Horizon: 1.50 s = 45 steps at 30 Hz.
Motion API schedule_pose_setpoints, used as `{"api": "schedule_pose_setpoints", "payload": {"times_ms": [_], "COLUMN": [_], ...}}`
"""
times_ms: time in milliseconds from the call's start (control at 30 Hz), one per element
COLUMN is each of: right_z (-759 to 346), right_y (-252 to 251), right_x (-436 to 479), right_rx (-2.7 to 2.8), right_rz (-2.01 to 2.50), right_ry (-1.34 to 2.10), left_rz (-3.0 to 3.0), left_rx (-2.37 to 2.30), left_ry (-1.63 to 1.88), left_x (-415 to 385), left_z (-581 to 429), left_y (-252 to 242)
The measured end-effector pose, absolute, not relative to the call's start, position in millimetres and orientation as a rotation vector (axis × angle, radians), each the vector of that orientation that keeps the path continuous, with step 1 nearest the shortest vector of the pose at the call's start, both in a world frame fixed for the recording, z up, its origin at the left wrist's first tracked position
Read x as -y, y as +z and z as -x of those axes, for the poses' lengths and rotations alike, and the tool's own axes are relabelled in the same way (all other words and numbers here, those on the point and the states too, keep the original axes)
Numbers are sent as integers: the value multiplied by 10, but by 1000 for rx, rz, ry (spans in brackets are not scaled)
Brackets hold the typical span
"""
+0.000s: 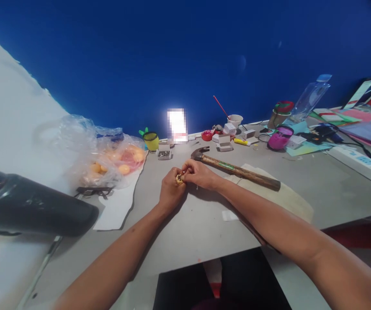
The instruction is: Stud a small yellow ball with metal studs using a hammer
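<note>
My left hand (171, 189) is closed around a small round yellowish-tan thing (179, 178) with a dark middle, too small to name for certain. Against it, the fingertips of my right hand (200, 174) are pinched together; whatever lies between them is hidden. Both hands meet above the grey table, touching at the fingers. Just beyond my right hand lies a claw hammer (237, 168), its metal head toward the left and its wooden handle toward the right. Under the handle is a beige cloth (290, 202). An opened small box (164, 154) of tiny metal pieces sits behind my left hand.
At left are a clear plastic bag (114, 159) of orange round things, glasses (93, 190) and a large dark cylinder (37, 204). Along the blue wall stand a yellow cup (151, 142), a lit screen (177, 125) and a paper cup (235, 120). A power strip (363, 163) lies right.
</note>
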State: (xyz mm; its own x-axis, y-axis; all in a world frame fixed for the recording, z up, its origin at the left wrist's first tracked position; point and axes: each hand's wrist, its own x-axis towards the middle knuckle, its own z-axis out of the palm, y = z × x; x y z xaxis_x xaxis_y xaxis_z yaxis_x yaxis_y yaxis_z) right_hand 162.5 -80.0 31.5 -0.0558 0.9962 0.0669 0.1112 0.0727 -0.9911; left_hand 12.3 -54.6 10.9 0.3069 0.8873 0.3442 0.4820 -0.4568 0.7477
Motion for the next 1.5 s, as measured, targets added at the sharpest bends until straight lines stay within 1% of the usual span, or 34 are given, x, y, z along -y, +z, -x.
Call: {"api": "schedule_pose_setpoints", "payload": {"times_ms": [167, 333, 733, 1000, 1067, 1167, 1267, 1367, 1500], "right_z": [-1674, -1666, -1679, -1737, -1769, -1814, -1811, -1763, -1705], "right_y": [318, 289, 268, 258, 272, 281, 266, 260, 284], "right_x": [807, 797, 805, 762, 743, 717, 726, 776, 849], "right_rx": [1258, 1180, 1072, 1013, 1038, 1135, 1387, 1677, 1777], "right_rz": [1152, 1100, 1041, 1042, 1080, 1246, 1398, 1382, 1378], "right_ry": [1292, 1284, 1408, 1455, 1376, 1170, 862, 551, 408], "left_rz": [-2006, -1960, -1813, -1544, -1431, -1212, -1101, -1089, -1079], "left_rx": [-1173, -1154, -1038, -969, -950, -854, -806, -821, -839], "left_ry": [1005, 1015, 1000, 1001, 986, 990, 1002, 975, 984], "left_x": [575, 558, 533, 549, 522, 456, 403, 392, 400], "left_z": [-107, -87, -38, -60, -64, -51, -38, -43, -55], "left_y": [192, 198, 204, 246, 251, 250, 240, 230, 231]}}
